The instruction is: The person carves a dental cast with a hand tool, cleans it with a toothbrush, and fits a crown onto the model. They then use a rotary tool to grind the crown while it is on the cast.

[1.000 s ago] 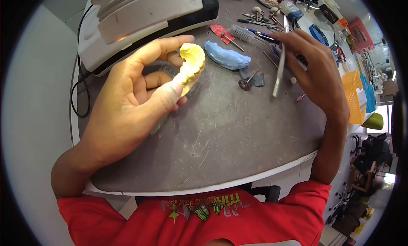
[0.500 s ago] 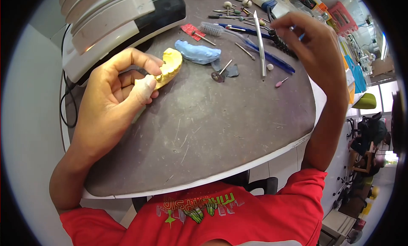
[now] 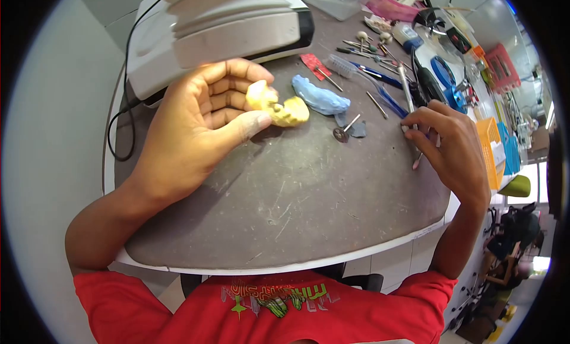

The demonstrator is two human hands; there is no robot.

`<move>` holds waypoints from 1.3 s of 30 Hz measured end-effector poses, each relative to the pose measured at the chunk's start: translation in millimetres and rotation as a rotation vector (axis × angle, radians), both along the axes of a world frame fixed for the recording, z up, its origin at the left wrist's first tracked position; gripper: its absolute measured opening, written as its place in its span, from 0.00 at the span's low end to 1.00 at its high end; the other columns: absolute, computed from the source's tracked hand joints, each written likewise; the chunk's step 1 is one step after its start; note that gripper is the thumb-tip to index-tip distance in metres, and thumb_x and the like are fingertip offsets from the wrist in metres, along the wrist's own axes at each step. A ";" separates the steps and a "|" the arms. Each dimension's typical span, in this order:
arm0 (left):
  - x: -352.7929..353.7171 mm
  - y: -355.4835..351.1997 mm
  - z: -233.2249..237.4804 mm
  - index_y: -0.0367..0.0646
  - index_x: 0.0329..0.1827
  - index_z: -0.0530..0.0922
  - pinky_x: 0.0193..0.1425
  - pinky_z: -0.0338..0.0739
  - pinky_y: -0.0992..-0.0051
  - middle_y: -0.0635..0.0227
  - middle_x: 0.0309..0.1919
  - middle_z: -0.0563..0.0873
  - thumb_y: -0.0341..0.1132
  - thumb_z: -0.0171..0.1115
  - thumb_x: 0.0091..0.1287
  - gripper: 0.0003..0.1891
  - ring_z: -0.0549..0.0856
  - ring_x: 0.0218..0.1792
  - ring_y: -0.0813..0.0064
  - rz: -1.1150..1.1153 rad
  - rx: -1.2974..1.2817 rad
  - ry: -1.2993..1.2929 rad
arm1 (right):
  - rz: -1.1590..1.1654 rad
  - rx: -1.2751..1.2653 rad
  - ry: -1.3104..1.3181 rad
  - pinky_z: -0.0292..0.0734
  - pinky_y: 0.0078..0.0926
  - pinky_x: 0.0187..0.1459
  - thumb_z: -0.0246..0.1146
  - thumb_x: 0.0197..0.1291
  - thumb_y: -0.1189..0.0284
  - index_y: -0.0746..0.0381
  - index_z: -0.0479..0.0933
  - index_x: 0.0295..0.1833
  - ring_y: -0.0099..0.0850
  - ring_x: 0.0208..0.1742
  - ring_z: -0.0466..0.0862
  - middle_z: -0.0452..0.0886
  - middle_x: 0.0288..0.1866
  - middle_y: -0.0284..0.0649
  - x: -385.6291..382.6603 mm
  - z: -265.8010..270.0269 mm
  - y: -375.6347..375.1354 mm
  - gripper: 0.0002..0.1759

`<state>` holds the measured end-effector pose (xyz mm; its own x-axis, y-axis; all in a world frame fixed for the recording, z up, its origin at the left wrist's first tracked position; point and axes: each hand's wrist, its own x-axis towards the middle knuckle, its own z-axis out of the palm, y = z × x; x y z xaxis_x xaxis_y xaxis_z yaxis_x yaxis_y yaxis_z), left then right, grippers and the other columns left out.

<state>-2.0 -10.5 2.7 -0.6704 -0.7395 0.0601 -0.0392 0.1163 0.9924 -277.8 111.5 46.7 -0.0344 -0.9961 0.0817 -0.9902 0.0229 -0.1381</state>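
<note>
My left hand (image 3: 196,124) holds a yellow dental plaster model (image 3: 294,112) between thumb and fingertips, its row of teeth turned partly upward. The thumb has a pale dusty tip. On the right, the fingers of my right hand (image 3: 448,145) close at the lower end of a slim silver-handled knife (image 3: 407,94) lying on the table; the exact grip is partly hidden. Just below those fingers lies a pink bur (image 3: 417,161). A blue lump of putty (image 3: 320,95) sits right of the model, with a mounted cutting disc (image 3: 341,134) in front of it.
A white machine with a ribbed hose (image 3: 237,38) stands at the back left, above my left hand. Several burs (image 3: 368,50), a clear-handled brush (image 3: 344,66) and a red paper piece (image 3: 314,66) lie toward the back. An orange basket (image 3: 490,148) stands at the far right.
My right hand has come down from above the tools to the knife's lower end. My left hand has turned the model and opened its fingers more. The whole view has shifted.
</note>
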 end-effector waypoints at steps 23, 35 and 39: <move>-1.4 8.4 5.1 0.34 0.55 0.71 0.56 0.74 0.77 0.65 0.45 0.79 0.22 0.64 0.58 0.21 0.79 0.48 0.79 -0.050 0.208 0.114 | 0.070 0.079 -1.289 0.76 0.17 0.42 0.63 0.59 0.78 0.70 0.77 0.49 0.21 0.38 0.80 0.82 0.37 0.41 71.8 -22.0 -47.0 0.13; -0.8 10.8 5.8 0.33 0.55 0.70 0.54 0.77 0.79 0.62 0.44 0.78 0.21 0.62 0.60 0.19 0.80 0.47 0.79 -0.107 0.156 0.116 | 0.092 0.145 -1.375 0.76 0.18 0.45 0.67 0.55 0.78 0.67 0.75 0.40 0.21 0.39 0.81 0.81 0.38 0.38 80.8 -21.3 -42.2 0.09; -0.4 10.9 5.3 0.33 0.55 0.70 0.54 0.77 0.79 0.62 0.44 0.78 0.20 0.61 0.60 0.19 0.80 0.47 0.79 -0.114 0.116 0.105 | 0.112 0.136 -1.347 0.76 0.17 0.44 0.67 0.55 0.78 0.67 0.75 0.38 0.20 0.38 0.80 0.80 0.36 0.36 79.2 -23.2 -41.5 0.08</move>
<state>-2.5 0.4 8.1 -0.7451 -0.6648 0.0527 0.0717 -0.0013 0.9974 -198.5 69.9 23.6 0.0716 -0.9962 -0.0490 -0.0873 0.0427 -0.9953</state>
